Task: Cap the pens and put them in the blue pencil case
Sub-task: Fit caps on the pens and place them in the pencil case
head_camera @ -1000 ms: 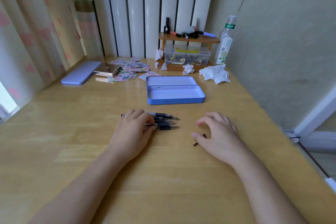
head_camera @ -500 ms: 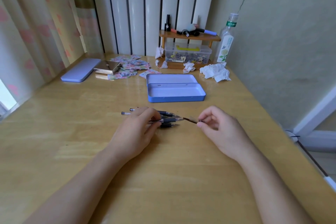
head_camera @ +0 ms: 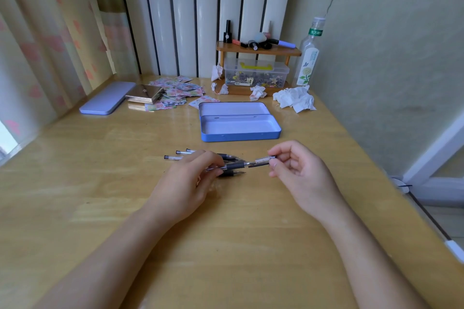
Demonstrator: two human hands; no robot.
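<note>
Right hand (head_camera: 297, 173) pinches a pen cap (head_camera: 265, 159) at the tip of a pen (head_camera: 232, 166) gripped by the left hand (head_camera: 187, 184), just in front of the open blue pencil case (head_camera: 239, 130) on the table (head_camera: 100, 183).

Pens (head_camera: 227, 165) on the wooden table (head_camera: 100, 183): about five, bunched and partly hidden, so the count is uncertain; pen cap (head_camera: 265, 159): one; hands: two, left hand (head_camera: 185, 183) and right hand (head_camera: 298, 173). Blue pencil case (head_camera: 239, 124): one, open; lilac tin lid (head_camera: 108, 98): one; clear bottle (head_camera: 308, 57): one; clear plastic box (head_camera: 256, 74): one.
</note>
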